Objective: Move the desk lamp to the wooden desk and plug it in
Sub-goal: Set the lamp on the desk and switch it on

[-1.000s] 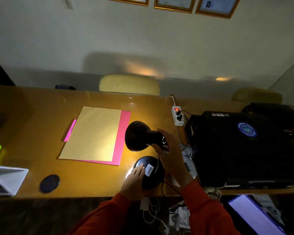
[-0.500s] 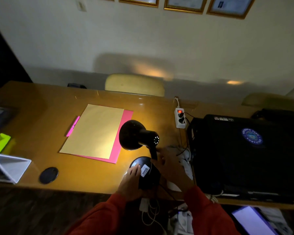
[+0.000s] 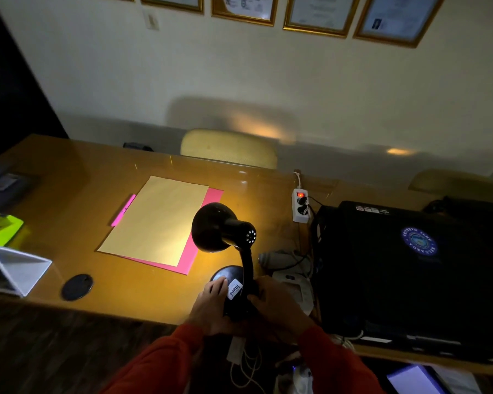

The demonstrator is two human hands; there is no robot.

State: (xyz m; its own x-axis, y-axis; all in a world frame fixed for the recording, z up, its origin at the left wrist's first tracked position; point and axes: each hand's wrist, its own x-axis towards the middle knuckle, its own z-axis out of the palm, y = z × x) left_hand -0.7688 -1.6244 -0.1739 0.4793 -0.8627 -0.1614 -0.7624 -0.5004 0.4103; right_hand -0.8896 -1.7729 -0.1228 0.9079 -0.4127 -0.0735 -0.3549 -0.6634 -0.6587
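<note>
So the lamp [image 3: 228, 251] is sitting on the tabletop [image 3: 69, 194] right at the near edge, lit up and throwing a warm pool of light onto the paper [image 3: 157, 220] just left of the lamp, which lies on a pink folder [image 3: 202, 223]. Since it's glowing, I'd guess it's already plugged in; the power strip [image 3: 300, 205] right of and behind the lamp has its red switch on and dark plugs in it, though I can't trace which cord is which. Both hands are on the lamp's round base: the left hand [image 3: 211, 302] has its fingers curled loosely over the near-left side, next to the white sticker, and the right hand [image 3: 273, 302] is wrapped around the right side by the foot of the neck. Looks like that two-sided hold is for steadying or nudging the base so the shade stays aimed at the paper without tipping, because the head leans well out to the left of the base. A black bag [image 3: 410, 265] crowds the lamp from the right, with a tangle of cables between them, so there's not much room to shift it that way.
</note>
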